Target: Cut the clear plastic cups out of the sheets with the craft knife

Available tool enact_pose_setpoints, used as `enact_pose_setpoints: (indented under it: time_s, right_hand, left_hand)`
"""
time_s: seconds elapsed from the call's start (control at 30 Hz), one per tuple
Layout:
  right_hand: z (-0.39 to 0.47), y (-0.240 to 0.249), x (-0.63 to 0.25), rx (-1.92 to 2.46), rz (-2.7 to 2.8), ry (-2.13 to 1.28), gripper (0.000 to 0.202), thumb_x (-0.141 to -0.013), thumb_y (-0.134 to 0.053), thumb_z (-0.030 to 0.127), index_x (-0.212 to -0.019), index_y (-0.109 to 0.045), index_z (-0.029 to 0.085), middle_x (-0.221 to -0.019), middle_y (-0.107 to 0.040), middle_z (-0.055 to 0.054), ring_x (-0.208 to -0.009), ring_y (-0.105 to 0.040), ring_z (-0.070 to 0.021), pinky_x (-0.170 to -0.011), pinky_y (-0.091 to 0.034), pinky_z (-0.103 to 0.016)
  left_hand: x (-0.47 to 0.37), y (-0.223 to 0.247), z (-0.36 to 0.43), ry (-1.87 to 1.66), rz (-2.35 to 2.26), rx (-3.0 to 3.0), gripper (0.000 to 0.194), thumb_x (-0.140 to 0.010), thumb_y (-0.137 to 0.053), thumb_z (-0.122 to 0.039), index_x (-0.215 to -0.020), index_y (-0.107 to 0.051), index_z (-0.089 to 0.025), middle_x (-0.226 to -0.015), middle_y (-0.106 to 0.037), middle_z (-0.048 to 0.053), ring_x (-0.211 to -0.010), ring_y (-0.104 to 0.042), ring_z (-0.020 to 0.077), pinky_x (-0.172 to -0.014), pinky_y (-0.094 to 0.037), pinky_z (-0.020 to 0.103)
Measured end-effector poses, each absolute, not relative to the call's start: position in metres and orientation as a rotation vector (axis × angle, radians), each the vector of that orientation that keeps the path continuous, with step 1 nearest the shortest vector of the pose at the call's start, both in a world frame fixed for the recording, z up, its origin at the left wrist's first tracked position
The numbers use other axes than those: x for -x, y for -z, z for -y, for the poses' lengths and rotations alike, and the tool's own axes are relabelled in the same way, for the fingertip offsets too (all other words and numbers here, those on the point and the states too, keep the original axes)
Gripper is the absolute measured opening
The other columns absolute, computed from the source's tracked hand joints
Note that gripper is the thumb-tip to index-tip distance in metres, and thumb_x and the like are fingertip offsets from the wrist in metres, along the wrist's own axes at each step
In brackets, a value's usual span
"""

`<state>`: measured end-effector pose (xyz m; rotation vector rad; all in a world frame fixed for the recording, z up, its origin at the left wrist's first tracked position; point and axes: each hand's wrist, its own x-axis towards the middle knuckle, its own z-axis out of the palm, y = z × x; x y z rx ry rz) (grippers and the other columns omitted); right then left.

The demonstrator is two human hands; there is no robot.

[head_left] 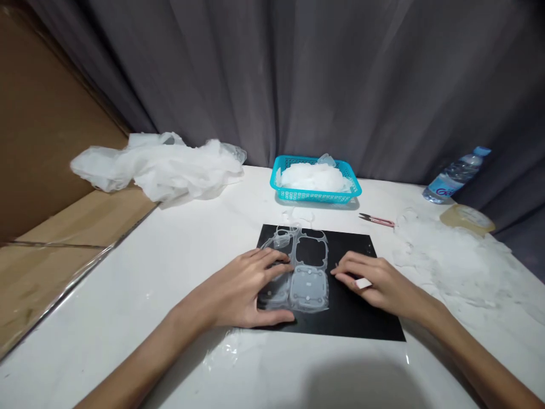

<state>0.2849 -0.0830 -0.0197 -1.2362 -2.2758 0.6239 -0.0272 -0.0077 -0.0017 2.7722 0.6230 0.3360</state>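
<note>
A translucent moulded silicone-like sheet (309,287) lies on a black mat (353,318). It has rounded-square frames, one cut-out with the mat showing through, and a filled panel near me. My left hand (259,279) rests over the sheet's left side with its fingers spread, covering part of it. Just right of the sheet, my right hand (370,278) is closed above the mat. A small pale flat end (363,283) sticks out between its fingers; the rest of that thing is hidden.
Behind the mat stands a turquoise basket (315,197) of white translucent pieces. Red-handled thread snips (377,220) lie near a heap of clear scraps (468,267), a yellowish tape roll (468,218) and a water bottle (453,176). White plastic bags (179,167) and cardboard (80,221) occupy the left.
</note>
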Motion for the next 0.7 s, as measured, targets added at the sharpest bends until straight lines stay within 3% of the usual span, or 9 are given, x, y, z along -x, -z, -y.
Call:
enact_pose_setpoints:
  time_s: [0.07, 0.2, 0.27, 0.33, 0.43, 0.53, 0.7]
  right_hand:
    - [0.085, 0.02, -0.285, 1.214, 2.133, -0.577, 0.028, -0.111, -0.039, 0.027, -0.114, -0.066, 0.021, -0.109, -0.068, -0.009, -0.097, -0.067, -0.0199, -0.085, -0.053, -0.032]
    - [0.093, 0.016, -0.288, 1.17, 1.953, -0.659, 0.056, -0.112, -0.022, 0.051, -0.113, -0.069, 0.021, -0.105, -0.068, -0.01, -0.095, -0.066, -0.0215, -0.086, -0.054, -0.036]
    - [0.099, 0.014, -0.288, 1.163, 1.902, -0.845, 0.075, -0.108, -0.013, 0.066, -0.117, -0.072, 0.022, -0.094, -0.07, -0.007, -0.087, -0.068, -0.0212, -0.081, -0.055, -0.036]
    - [0.103, 0.012, -0.284, 1.125, 1.848, -1.028, 0.079, -0.106, -0.013, 0.07, -0.122, -0.074, 0.021, -0.086, -0.072, -0.006, -0.082, -0.071, -0.02, -0.079, -0.057, -0.034]
    - [0.105, 0.01, -0.272, 1.129, 1.877, -1.097, 0.051, -0.109, -0.04, 0.056, -0.109, -0.077, 0.021, -0.09, -0.076, -0.004, -0.085, -0.073, -0.0175, -0.082, -0.056, -0.03]
    - [0.104, 0.014, -0.26, 1.215, 1.925, -1.07, 0.018, -0.101, -0.066, 0.038, -0.099, -0.076, 0.023, -0.098, -0.075, -0.001, -0.088, -0.07, -0.0154, -0.082, -0.054, -0.027]
    - [0.104, 0.015, -0.26, 1.187, 1.935, -1.133, 0.012, -0.101, -0.067, 0.031, -0.106, -0.074, 0.023, -0.102, -0.072, -0.002, -0.092, -0.068, -0.0145, -0.085, -0.054, -0.026]
  left_hand:
    - [0.022, 0.001, 0.01, -0.383, -0.64, -2.727, 0.058, -0.087, -0.074, -0.064, -0.126, -0.07, -0.023, -0.126, -0.07, 0.01, -0.113, -0.07, 0.0315, -0.103, -0.054, 0.046]
    - [0.011, 0.008, 0.012, -0.412, -0.56, -2.647, 0.035, -0.1, -0.067, -0.039, -0.133, -0.067, -0.027, -0.137, -0.067, 0.009, -0.124, -0.065, 0.028, -0.108, -0.052, 0.044]
    - [0.008, 0.011, 0.013, -0.369, -0.474, -2.608, 0.036, -0.1, -0.067, -0.03, -0.136, -0.067, -0.03, -0.144, -0.064, 0.007, -0.13, -0.063, 0.0277, -0.111, -0.051, 0.044]
    - [0.007, 0.014, 0.014, -0.327, -0.452, -2.573, 0.038, -0.1, -0.066, -0.027, -0.138, -0.067, -0.033, -0.147, -0.064, 0.004, -0.134, -0.061, 0.0271, -0.113, -0.05, 0.043]
    - [0.007, 0.015, 0.015, -0.314, -0.471, -2.553, 0.04, -0.102, -0.063, -0.027, -0.141, -0.065, -0.035, -0.149, -0.062, 0.004, -0.137, -0.06, 0.027, -0.115, -0.049, 0.044]
    - [0.006, 0.017, 0.015, -0.323, -0.478, -2.558, 0.04, -0.102, -0.064, -0.03, -0.141, -0.066, -0.036, -0.151, -0.06, 0.005, -0.137, -0.059, 0.0289, -0.114, -0.05, 0.047]
    - [0.006, 0.019, 0.017, -0.284, -0.487, -2.559, 0.041, -0.103, -0.062, -0.029, -0.143, -0.064, -0.036, -0.152, -0.058, 0.006, -0.138, -0.056, 0.0296, -0.114, -0.047, 0.048]
